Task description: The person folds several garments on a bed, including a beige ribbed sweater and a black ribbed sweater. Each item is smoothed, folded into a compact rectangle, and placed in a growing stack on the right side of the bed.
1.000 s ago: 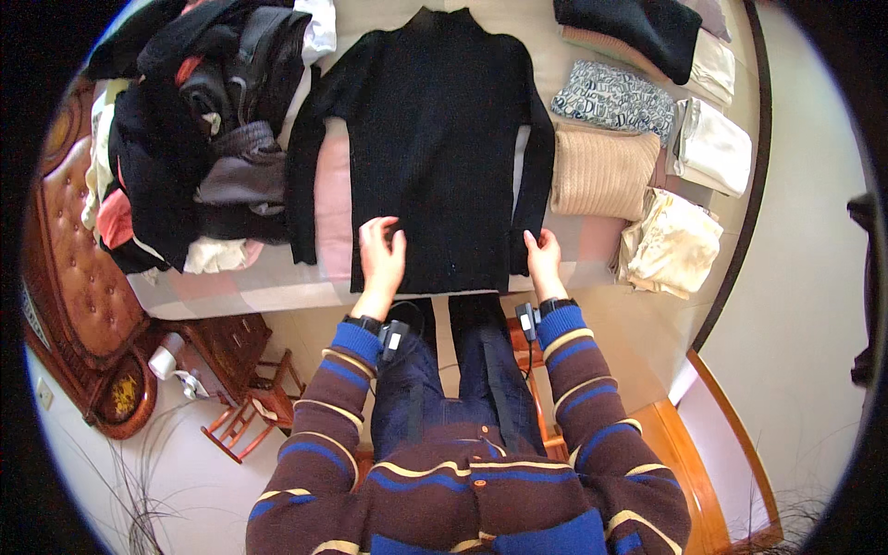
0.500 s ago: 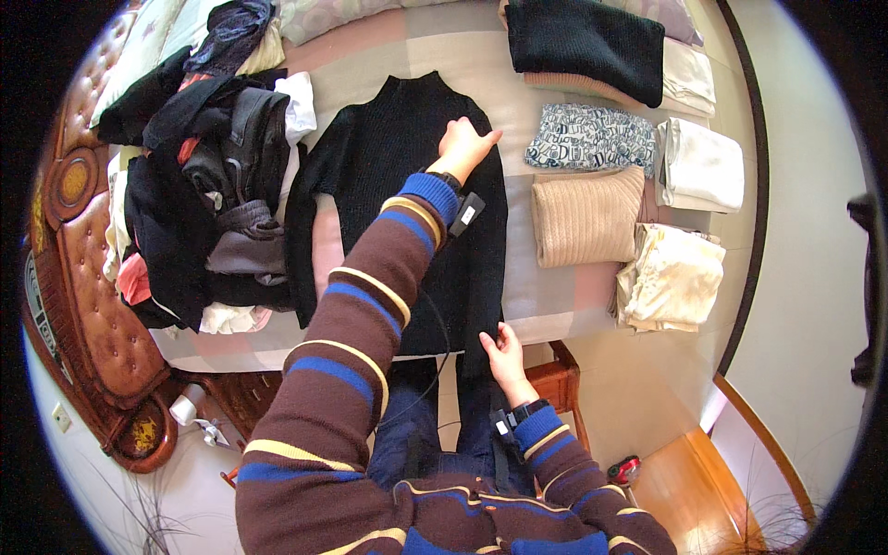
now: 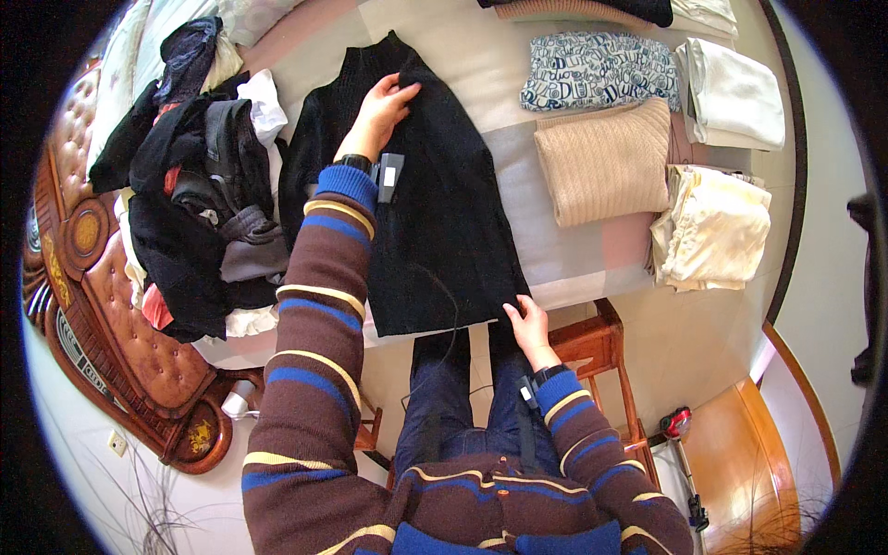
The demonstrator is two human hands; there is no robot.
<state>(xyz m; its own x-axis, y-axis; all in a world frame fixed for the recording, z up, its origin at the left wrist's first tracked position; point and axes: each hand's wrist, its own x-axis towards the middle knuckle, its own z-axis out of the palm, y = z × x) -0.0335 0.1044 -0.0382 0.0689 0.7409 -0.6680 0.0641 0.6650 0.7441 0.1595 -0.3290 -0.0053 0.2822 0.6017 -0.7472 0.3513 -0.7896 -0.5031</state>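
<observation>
A black ribbed turtleneck sweater [image 3: 444, 222] lies across the bed in front of me, collar at the far end and hem at the near edge. Its right side runs in a slanting line from collar to hem. My left hand [image 3: 377, 113] reaches over the upper part, fingers closed on the knit just below the collar. Down at the near right corner of the hem, my right hand [image 3: 529, 331] pinches the edge between thumb and fingers. The right sleeve cannot be made out apart from the body.
A jumbled heap of dark clothes [image 3: 176, 222] lies to the left, by the tufted headboard [image 3: 139, 324]. On the right are a folded beige sweater [image 3: 606, 166], a patterned blue-white garment [image 3: 601, 72], white folded clothes [image 3: 733, 92] and cream ones [image 3: 712, 231]. A wooden chair [image 3: 592, 347] stands near the bed's edge.
My left hand has moved left, bringing the sweater's upper right side inward. The sleeve that hung over the bed's edge no longer shows there. The whole view has shifted somewhat.
</observation>
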